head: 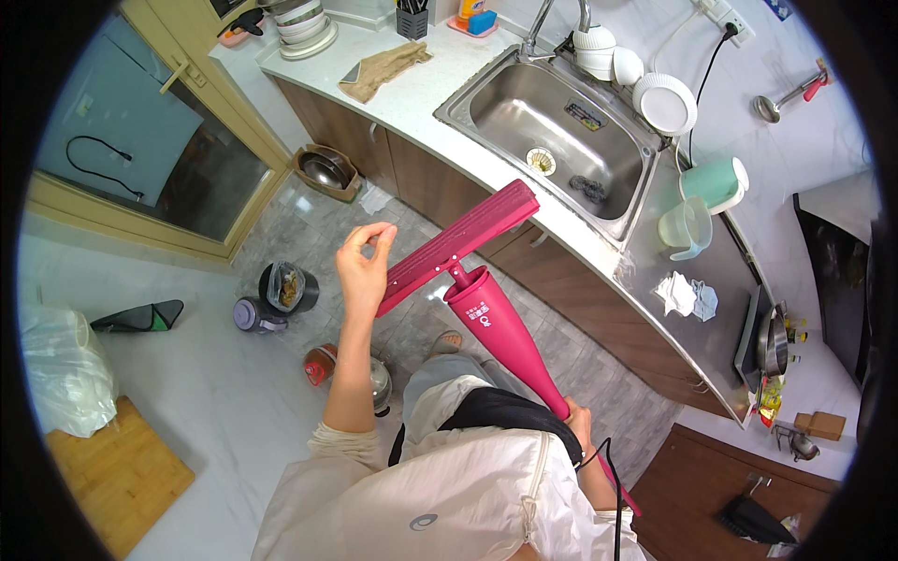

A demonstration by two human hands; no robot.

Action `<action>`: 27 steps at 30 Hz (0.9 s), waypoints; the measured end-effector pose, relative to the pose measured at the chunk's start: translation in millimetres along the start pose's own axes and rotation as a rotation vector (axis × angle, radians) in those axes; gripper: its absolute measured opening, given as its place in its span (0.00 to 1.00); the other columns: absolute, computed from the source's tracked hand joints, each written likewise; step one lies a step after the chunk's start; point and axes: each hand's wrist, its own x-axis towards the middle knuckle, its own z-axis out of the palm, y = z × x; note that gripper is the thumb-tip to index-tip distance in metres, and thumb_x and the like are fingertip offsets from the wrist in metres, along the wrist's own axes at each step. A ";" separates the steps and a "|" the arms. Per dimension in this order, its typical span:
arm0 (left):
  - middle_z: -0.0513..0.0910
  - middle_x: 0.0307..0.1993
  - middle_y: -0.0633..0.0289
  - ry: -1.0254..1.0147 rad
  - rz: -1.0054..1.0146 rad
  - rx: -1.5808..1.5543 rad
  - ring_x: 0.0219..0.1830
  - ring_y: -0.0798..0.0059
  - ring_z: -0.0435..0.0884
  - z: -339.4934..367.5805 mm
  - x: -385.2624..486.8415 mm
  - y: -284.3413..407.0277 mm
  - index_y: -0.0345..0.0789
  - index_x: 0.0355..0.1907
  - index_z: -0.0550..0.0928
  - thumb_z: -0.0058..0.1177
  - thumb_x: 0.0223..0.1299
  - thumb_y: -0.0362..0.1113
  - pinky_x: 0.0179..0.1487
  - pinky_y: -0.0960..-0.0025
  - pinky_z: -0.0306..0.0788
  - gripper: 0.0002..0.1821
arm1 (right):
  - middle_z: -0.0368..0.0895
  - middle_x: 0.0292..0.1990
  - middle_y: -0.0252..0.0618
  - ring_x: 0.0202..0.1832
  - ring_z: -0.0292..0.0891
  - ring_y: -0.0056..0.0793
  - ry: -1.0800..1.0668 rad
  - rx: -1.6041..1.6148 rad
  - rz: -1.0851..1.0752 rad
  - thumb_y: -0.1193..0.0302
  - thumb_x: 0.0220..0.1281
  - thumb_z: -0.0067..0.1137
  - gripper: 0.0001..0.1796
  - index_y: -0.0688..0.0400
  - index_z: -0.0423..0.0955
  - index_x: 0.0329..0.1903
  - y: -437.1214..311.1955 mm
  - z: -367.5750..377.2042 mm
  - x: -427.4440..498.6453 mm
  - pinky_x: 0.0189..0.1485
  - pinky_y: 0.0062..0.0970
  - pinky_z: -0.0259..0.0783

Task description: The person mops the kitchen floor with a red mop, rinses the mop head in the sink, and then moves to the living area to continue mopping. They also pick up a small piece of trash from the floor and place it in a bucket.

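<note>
A magenta sponge mop [501, 319] slants across the front of me, its long flat head [456, 242] raised and its cone-shaped sleeve bearing white writing. My right hand [579, 422] is wrapped around the narrow shaft just below the cone, close to my hip. The shaft runs on past my forearm to the lower right. Beside the near end of the mop head is my left hand [365, 263], thumb and forefinger tips pinched together. Nothing shows between those fingertips; whether the hand touches the head, I cannot tell.
A steel sink [561, 133] is set in the white counter [421, 105], with a beige cloth [386, 70] to its left. A bin [289, 287], a purple-lidded container [254, 314] and a box of pans [326, 172] stand on the floor. A glazed door [154, 119] is at upper left.
</note>
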 end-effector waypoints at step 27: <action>0.81 0.30 0.63 -0.122 0.315 0.288 0.37 0.64 0.77 56.7 -7.6 40.9 0.37 0.34 0.87 0.62 0.55 0.39 0.47 0.64 0.66 0.08 | 0.65 0.16 0.43 0.24 0.61 0.16 -0.050 0.094 0.015 0.71 0.49 0.66 0.10 0.63 0.75 0.29 18.6 3.7 11.2 0.27 0.26 0.66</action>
